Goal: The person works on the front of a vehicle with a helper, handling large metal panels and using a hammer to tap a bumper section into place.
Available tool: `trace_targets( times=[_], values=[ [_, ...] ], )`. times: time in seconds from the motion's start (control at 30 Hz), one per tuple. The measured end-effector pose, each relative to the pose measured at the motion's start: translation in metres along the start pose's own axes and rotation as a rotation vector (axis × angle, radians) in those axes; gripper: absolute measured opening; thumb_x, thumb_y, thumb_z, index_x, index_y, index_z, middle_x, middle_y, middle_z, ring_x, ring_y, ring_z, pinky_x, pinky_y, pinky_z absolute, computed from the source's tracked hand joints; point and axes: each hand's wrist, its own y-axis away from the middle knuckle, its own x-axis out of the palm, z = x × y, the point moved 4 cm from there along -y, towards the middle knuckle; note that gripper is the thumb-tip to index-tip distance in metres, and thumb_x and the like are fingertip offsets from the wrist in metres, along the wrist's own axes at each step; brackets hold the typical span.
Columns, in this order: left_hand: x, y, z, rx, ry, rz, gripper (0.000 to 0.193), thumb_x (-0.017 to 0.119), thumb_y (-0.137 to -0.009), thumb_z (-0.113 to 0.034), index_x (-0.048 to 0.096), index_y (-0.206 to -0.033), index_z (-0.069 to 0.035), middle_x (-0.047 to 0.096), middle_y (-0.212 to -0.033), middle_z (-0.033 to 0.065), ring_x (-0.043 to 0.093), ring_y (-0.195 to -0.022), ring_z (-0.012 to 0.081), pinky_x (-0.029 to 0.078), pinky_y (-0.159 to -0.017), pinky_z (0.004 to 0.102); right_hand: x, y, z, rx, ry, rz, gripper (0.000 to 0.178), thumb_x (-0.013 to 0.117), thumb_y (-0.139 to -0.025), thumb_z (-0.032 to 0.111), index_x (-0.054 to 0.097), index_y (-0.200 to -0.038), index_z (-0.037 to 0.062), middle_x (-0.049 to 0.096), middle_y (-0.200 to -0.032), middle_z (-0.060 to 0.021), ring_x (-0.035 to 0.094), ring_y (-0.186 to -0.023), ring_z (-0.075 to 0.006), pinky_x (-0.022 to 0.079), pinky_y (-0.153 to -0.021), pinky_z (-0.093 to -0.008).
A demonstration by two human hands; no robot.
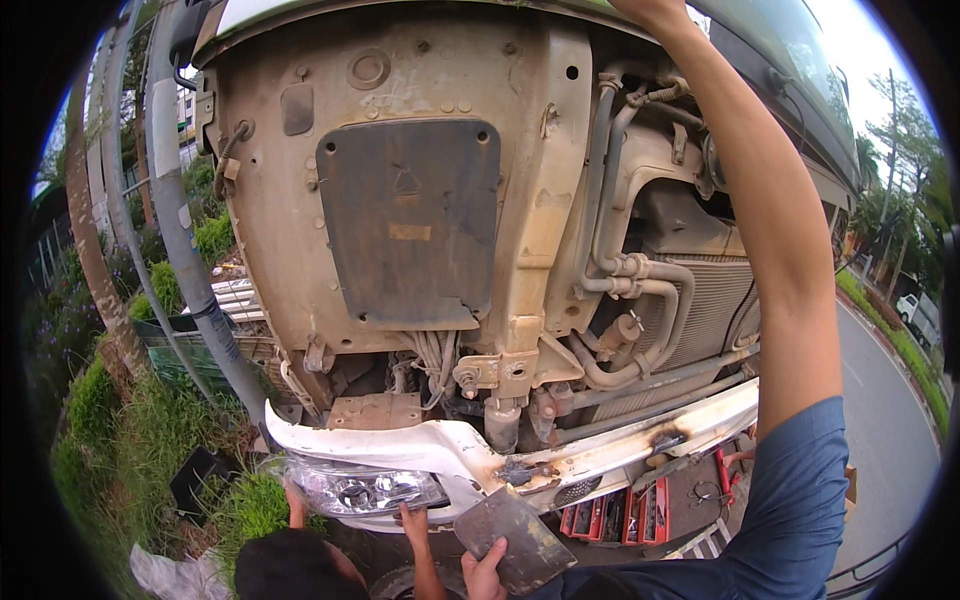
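My left hand [484, 573] grips a flat, worn grey metal plate [518, 540] by its lower left side, thumb on top, just in front of the white bumper [610, 470]. The bumper has rusty, scorched patches. Above it, my right arm reaches up to the top edge, where only the base of my right hand [648, 8] shows, by the raised front panel. Its fingers are out of sight. Between lies the exposed vehicle front, with a dark cover panel [410, 225], pipes [600, 200] and a radiator [700, 305].
A dark-haired co-worker [295, 567] is at lower left, with both hands at the headlight [365, 487]. A red toolbox [625, 515] with tools lies on the ground beyond the bumper. Grey poles [185, 230] and grass [190, 435] stand left, a road [880, 390] right.
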Motion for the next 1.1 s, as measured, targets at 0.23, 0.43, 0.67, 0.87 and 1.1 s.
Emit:
trace_targets(
  times=[0.23,0.43,0.67,0.87,1.1],
  values=[
    [0.014,0.019,-0.013,0.057,-0.109,0.070,0.031,0.064,-0.093,-0.016,0.062,-0.118,0.003,0.067,-0.105,0.0098,0.064,-0.094,0.0202,0.050,-0.081,0.0324,-0.026,0.016,0.009,-0.023,-0.066,-0.130,0.026,0.070,-0.081,0.011,0.068,-0.099,-0.0068,0.070,-0.090,-0.0254,0.069,-0.087,-0.0395,0.054,-0.078,-0.0426],
    [0.016,0.018,-0.013,0.088,-0.161,0.043,0.029,0.069,-0.089,-0.019,0.064,-0.113,-0.004,0.066,-0.102,0.0042,0.063,-0.095,0.0193,0.051,-0.079,0.0351,-0.088,0.110,0.036,0.131,-0.443,-0.122,0.020,0.067,-0.084,0.008,0.067,-0.102,-0.0033,0.069,-0.093,-0.0147,0.065,-0.085,-0.0260,0.053,-0.075,-0.0355],
    [0.038,0.031,-0.024,0.212,-0.088,0.032,0.040,0.072,-0.087,-0.018,0.059,-0.122,-0.002,0.066,-0.107,0.0055,0.063,-0.089,0.0158,0.052,-0.076,0.0302,-0.112,0.379,0.035,0.560,-0.877,0.244,0.026,0.063,-0.090,0.002,0.059,-0.115,-0.0031,0.063,-0.110,-0.0096,0.058,-0.098,-0.0186,0.047,-0.089,-0.0328],
    [0.042,0.031,-0.022,0.139,-0.268,0.059,0.043,0.072,-0.086,-0.016,0.056,-0.125,-0.006,0.064,-0.106,0.0045,0.062,-0.089,0.0164,0.052,-0.076,0.0297,-0.138,0.554,0.098,0.920,-0.728,0.637,0.020,0.056,-0.094,0.017,0.064,-0.102,-0.0001,0.068,-0.086,-0.0162,0.066,-0.078,-0.0322,0.051,-0.073,-0.0386],
    [0.084,0.041,0.025,0.123,-0.136,0.112,0.044,0.072,-0.084,-0.016,0.056,-0.124,-0.006,0.064,-0.102,0.0041,0.061,-0.086,0.0160,0.051,-0.074,0.0308,-0.218,0.710,0.148,0.940,-0.666,1.063,0.022,0.057,-0.094,0.021,0.066,-0.095,0.0014,0.068,-0.076,-0.0158,0.066,-0.069,-0.0339,0.051,-0.066,-0.0397]
  ],
)
